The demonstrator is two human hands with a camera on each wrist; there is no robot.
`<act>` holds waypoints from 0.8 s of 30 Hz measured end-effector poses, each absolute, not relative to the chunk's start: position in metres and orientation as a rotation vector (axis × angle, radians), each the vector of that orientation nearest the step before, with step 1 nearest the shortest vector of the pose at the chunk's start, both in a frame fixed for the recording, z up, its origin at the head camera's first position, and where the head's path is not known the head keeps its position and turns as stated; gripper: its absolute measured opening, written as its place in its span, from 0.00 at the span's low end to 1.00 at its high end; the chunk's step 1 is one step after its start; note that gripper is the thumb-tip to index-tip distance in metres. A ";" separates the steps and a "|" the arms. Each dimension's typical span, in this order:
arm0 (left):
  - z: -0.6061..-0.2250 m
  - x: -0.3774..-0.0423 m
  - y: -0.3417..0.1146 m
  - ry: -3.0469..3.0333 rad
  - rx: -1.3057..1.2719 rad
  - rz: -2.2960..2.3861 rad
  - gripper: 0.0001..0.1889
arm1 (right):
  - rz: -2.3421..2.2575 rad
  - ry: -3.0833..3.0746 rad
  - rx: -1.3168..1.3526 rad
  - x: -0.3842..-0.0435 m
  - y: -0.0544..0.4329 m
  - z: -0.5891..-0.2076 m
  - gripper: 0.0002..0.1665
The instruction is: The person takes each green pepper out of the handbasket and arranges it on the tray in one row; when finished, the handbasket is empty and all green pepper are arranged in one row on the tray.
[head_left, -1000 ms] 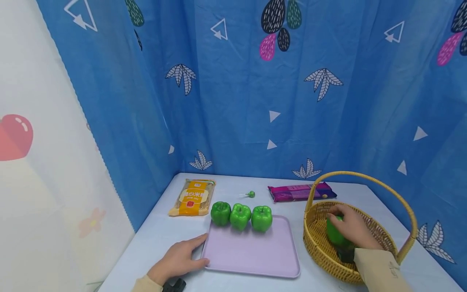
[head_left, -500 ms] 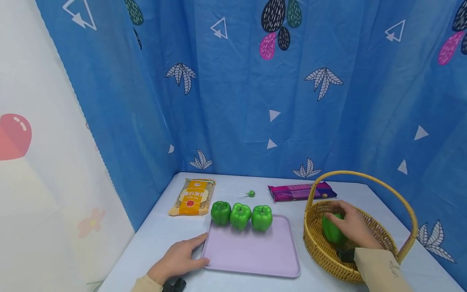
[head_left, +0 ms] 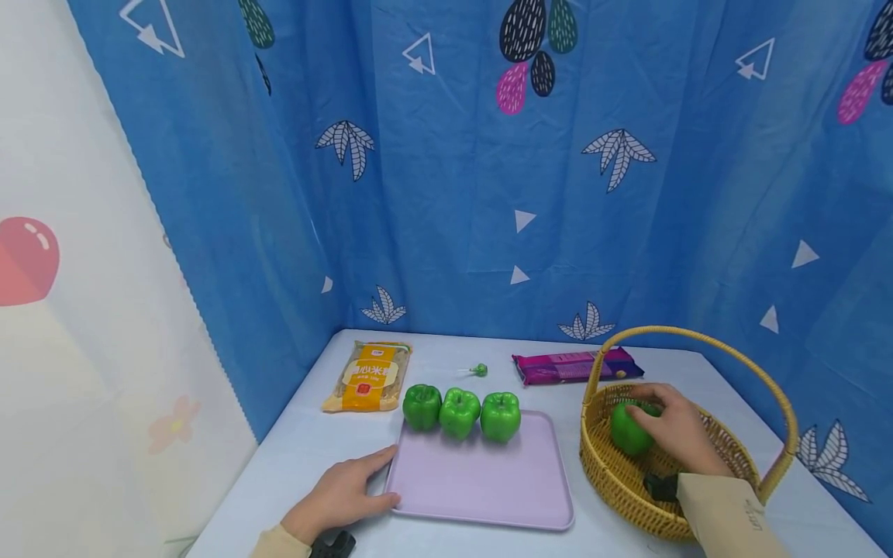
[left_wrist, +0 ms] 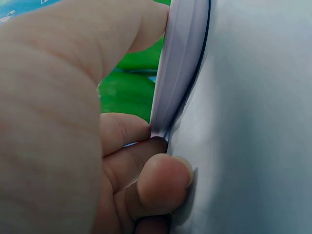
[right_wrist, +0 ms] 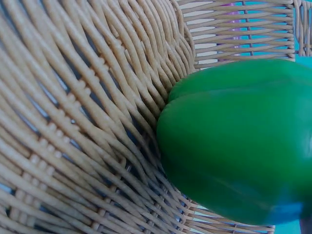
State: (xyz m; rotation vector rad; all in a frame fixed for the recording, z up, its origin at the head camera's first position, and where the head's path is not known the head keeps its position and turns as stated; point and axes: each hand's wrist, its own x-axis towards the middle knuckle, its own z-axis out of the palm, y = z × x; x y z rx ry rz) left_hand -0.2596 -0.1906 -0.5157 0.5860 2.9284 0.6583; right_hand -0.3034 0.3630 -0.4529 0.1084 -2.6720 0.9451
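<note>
In the head view my left hand (head_left: 349, 490) lies at the left edge of a lilac tray (head_left: 484, 492), thumb and fingers spread, with fingertips against its rim. The left wrist view shows those fingers (left_wrist: 163, 183) next to the tray's side wall (left_wrist: 183, 53). My right hand (head_left: 680, 430) is inside a wicker basket (head_left: 631, 515) and grips a green bell pepper (head_left: 630, 428) from above. In the right wrist view that pepper fills the right side, close to the woven wall. Three more green bell peppers (head_left: 460, 415) stand in a row along the tray's back edge.
An orange-labelled food packet (head_left: 370, 377) lies at the table's back left. A small green lollipop (head_left: 478, 370) is behind the peppers. The purple packet (head_left: 558, 369) lies behind the basket, whose tall handle (head_left: 739, 360) arches over it. A blue curtain (head_left: 453, 194) hangs behind the table.
My right hand has shifted the bell pepper a little left and toward the back inside the basket, and it has turned. The left hand and the tray have stayed in place.
</note>
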 end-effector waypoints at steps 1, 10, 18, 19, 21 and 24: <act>-0.516 -0.260 -0.191 2.928 0.585 0.658 0.50 | 0.951 -2.685 0.103 -0.304 0.364 -0.453 0.28; -0.516 -0.259 -0.191 2.929 0.573 0.645 0.50 | 0.995 -2.767 0.012 -0.306 0.367 -0.451 0.39; -0.515 -0.258 -0.190 2.931 0.572 0.643 0.50 | 0.989 -2.777 0.007 -0.306 0.368 -0.449 0.25; -0.515 -0.259 -0.190 2.931 0.570 0.643 0.50 | 0.985 -2.778 0.008 -0.307 0.368 -0.450 0.24; -0.516 -0.259 -0.191 2.925 0.568 0.649 0.50 | 0.973 -2.777 0.011 -0.307 0.368 -0.451 0.24; -0.516 -0.259 -0.191 2.921 0.569 0.657 0.50 | 0.973 -2.760 0.009 -0.305 0.367 -0.446 0.25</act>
